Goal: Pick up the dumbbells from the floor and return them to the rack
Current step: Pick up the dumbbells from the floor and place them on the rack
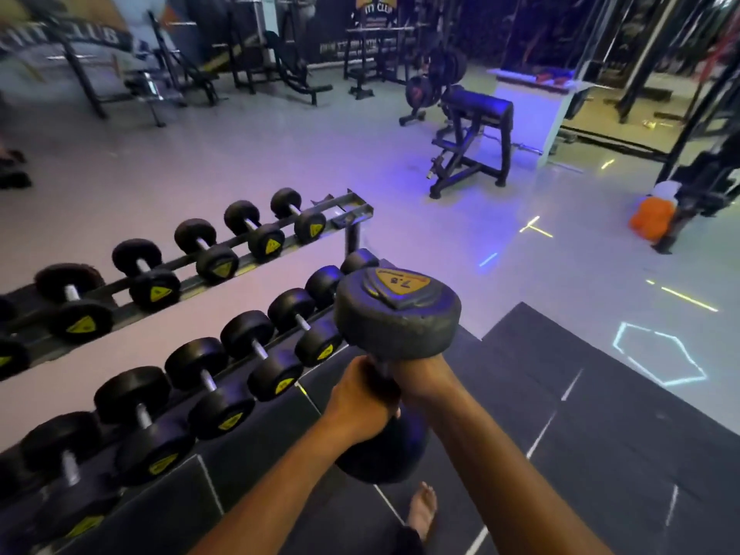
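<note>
Now both hands, left hand (357,406) and right hand (418,380), grip 1 dumbbell (396,310) by its handle, held upright off the floor beside the rack (352,206) (carrying step). Next, I judge: lower it level into a free slot.

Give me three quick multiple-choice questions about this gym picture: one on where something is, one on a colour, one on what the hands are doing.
1. Where is the free slot on the upper tier of the rack?
A. at its far right end
B. in the middle
C. there is none

2. What colour are the badges on the dumbbell ends?
A. red
B. yellow
C. white

3. How is the dumbbell being held?
A. by one hand, level
B. resting on the floor
C. by both hands, upright

Answers:
1 A: bare rails show past the last dumbbell on the upper tier.
2 B: each end cap shows a yellow badge.
3 C: the left hand and right hand grip the handle, one end up.
</note>
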A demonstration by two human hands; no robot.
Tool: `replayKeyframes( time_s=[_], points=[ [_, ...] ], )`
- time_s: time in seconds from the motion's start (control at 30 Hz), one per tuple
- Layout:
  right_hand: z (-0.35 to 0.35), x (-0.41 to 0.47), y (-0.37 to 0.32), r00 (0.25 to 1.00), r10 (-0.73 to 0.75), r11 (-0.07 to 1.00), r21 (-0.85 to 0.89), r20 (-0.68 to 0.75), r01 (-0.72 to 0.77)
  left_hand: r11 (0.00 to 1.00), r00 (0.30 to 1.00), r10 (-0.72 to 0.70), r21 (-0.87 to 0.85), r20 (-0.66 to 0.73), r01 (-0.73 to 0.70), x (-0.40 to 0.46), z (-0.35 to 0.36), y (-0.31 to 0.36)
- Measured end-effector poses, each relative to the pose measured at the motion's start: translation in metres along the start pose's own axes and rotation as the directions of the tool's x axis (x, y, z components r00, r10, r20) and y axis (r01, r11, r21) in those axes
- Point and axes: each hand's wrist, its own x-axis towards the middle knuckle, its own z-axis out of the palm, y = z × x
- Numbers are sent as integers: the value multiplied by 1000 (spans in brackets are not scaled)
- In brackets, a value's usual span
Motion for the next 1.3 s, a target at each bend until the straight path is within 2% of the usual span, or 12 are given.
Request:
replayKeyframes(
  time_s=[0.1, 0.2, 0.23, 0.33, 0.4, 0.5, 0.63, 0.7, 0.83, 1.03, 1.13, 1.3],
  points=[
    [-7, 89, -1, 991, 37, 998, -48, 125, -31, 999, 996, -33, -21, -87, 31, 74, -6, 0],
    [-19, 172, -14, 952, 161, 981, -151, 262, -124, 996, 990, -89, -21, -105, 87, 147, -15, 18],
    [-19, 198, -19, 953, 158, 979, -168, 258, -116, 993, 988, -117, -24, -105, 115, 171, -17, 21],
    [-13, 276, -42, 963, 99, 995, 7, 251, -104, 986, 977, -164, -44, -139, 160, 243, -30, 38],
    [-10, 328, -48, 956, 113, 992, 28, 272, -125, 979, 966, -193, -92, -170, 180, 288, -40, 50],
    [-6, 407, -51, 943, 185, 982, -99, 277, -164, 976, 954, -191, -144, -230, 161, 351, -60, 59],
    [25, 517, -43, 926, 231, 961, -222, 299, -168, 967, 936, -231, -174, -267, 189, 451, -90, 37],
    [44, 573, -37, 936, 243, 946, -273, 254, -172, 968, 943, -236, -146, -235, 206, 504, -109, 26],
    [79, 663, -42, 903, 354, 915, -290, 243, -281, 955, 936, -291, -116, -197, 272, 593, -152, 6],
    [122, 788, -41, 916, 346, 911, -304, 201, -278, 962, 954, -266, -105, -138, 253, 709, -209, -26],
    [144, 845, -26, 901, 373, 899, -327, 220, -292, 935, 951, -302, -214, -64, 283, 755, -223, -50],
    [164, 924, 9, 814, 543, 826, -303, 206, -475, 819, 920, -389, -441, 44, 367, 818, -223, -80]
  ],
)
